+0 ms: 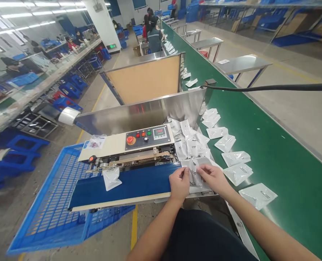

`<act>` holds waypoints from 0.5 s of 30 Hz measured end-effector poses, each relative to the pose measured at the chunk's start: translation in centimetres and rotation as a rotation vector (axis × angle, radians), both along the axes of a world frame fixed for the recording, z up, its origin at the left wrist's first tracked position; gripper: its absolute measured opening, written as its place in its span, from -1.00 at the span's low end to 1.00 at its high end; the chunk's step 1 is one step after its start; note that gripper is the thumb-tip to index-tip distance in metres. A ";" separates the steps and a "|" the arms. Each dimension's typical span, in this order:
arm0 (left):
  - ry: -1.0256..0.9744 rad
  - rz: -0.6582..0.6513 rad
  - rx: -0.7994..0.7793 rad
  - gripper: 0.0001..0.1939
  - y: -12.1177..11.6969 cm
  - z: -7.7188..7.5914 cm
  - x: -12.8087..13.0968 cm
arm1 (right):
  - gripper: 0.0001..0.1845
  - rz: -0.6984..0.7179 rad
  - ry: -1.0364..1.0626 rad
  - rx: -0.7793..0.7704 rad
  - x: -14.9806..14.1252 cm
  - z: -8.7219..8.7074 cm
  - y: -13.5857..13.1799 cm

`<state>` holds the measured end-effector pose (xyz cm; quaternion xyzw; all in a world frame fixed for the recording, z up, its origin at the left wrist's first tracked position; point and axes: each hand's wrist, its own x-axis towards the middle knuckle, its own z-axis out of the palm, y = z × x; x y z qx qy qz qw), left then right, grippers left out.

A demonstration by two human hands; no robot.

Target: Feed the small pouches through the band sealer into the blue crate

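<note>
White pouch (195, 173) is between both hands, just off the right end of the sealer's blue belt (146, 185). Left hand (179, 183) has thumb and fingertips pinched together on its left side; right hand (214, 177) pinches near the upper right edge. Both grips clamped on the pouch, one per side, probably to keep the thin film taut and its top edge controlled. Can't tell if the mouth is open.

Loose pouch pile (191, 139) sits right behind the hands, beside the sealer's control panel (147, 137), presumably for short reach. More pouches lie in a rough row (235, 158) along the near edge of the green conveyor belt (288, 166), spaced mostly apart, likely so each can be picked up singly.

Another pouch (112, 180) lies on the blue belt, top edge at the sealing rail (139, 157); belt seems to bear its body while the rail lines up that edge. Blue crate (50, 188) stands lower, under the belt's left end, a sensible catching spot.
</note>
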<state>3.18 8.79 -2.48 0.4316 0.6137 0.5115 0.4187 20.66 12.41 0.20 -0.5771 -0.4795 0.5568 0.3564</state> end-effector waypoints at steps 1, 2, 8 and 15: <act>-0.006 0.049 -0.047 -0.59 0.4 -0.5 -0.4 | -0.40 -0.013 -0.015 -0.020 -0.3 -0.5 0.8; -0.027 0.118 -0.106 -0.60 0.9 -1.0 -0.8 | -0.42 -0.048 -0.005 -0.059 -0.8 -1.0 1.6; -0.274 0.476 -0.310 -0.56 3.4 -3.4 -4.1 | -0.54 -0.059 0.091 -0.340 -6.7 -2.0 5.0; -0.197 0.610 -0.184 -0.54 -1.1 -2.3 -9.7 | -0.35 -0.136 -0.243 -0.067 -0.9 -3.2 2.9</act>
